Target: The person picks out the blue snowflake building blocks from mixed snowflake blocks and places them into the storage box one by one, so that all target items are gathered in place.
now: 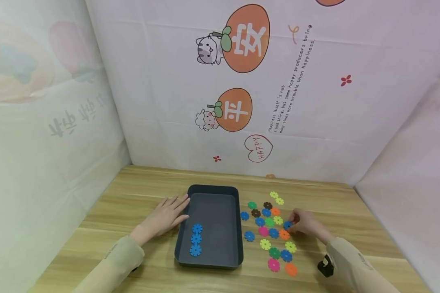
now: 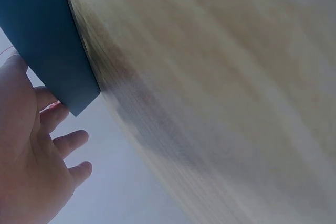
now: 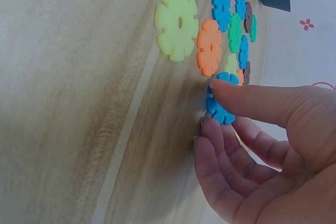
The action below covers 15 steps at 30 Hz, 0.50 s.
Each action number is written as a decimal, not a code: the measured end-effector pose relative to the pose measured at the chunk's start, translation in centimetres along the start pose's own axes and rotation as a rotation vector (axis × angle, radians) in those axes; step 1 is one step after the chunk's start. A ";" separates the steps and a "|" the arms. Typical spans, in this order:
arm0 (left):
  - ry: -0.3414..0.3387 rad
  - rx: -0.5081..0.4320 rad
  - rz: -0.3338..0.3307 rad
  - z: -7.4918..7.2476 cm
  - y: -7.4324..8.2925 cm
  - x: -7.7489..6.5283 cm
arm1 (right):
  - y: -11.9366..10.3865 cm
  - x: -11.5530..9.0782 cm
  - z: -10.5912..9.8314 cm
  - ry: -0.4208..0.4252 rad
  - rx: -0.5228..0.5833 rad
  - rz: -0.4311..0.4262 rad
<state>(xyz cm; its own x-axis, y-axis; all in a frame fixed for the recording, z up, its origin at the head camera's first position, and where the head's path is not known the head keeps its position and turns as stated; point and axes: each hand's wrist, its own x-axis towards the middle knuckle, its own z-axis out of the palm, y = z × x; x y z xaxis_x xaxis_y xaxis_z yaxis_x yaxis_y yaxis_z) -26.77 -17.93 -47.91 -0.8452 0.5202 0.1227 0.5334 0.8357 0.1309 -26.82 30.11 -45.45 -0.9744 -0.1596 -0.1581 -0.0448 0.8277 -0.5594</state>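
My right hand (image 1: 305, 221) pinches a blue notched plastic disc (image 3: 219, 109) between thumb and fingertips, at the right side of the scattered discs. The thumb covers part of this disc in the right wrist view. Straight fingers of my left hand (image 1: 165, 215) touch the left rim of the dark grey tray (image 1: 220, 211). Inside the tray, near its lower left, three blue discs (image 1: 196, 239) lie in a row, edge to edge. An orange disc (image 3: 209, 48) and a yellow one (image 3: 176, 23) lie beside the right hand.
Several loose discs, among them a pink disc (image 1: 273, 265), a green disc (image 1: 274, 253) and a brown disc (image 1: 256, 213), are spread on the wooden table (image 1: 146, 183) right of the tray. A printed white cloth (image 1: 168, 101) hangs behind the table.
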 end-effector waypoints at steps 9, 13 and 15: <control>-0.002 0.006 0.004 0.0 0.0 0.0 | 0.1 0.0 -0.1 0.005 0.025 -0.008; -0.002 0.021 0.005 0.1 -0.2 0.1 | -0.1 -0.3 -0.3 -0.013 0.067 -0.007; -0.001 0.025 0.006 0.1 -0.2 0.1 | -0.2 -0.4 -0.4 -0.022 0.081 -0.022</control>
<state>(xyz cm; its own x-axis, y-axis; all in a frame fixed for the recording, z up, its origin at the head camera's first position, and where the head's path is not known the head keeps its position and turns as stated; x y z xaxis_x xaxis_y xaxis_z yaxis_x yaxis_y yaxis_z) -26.99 -17.98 -48.04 -0.8418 0.5256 0.1229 0.5377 0.8365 0.1057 -26.55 30.25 -44.94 -0.9684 -0.1899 -0.1619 -0.0476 0.7774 -0.6272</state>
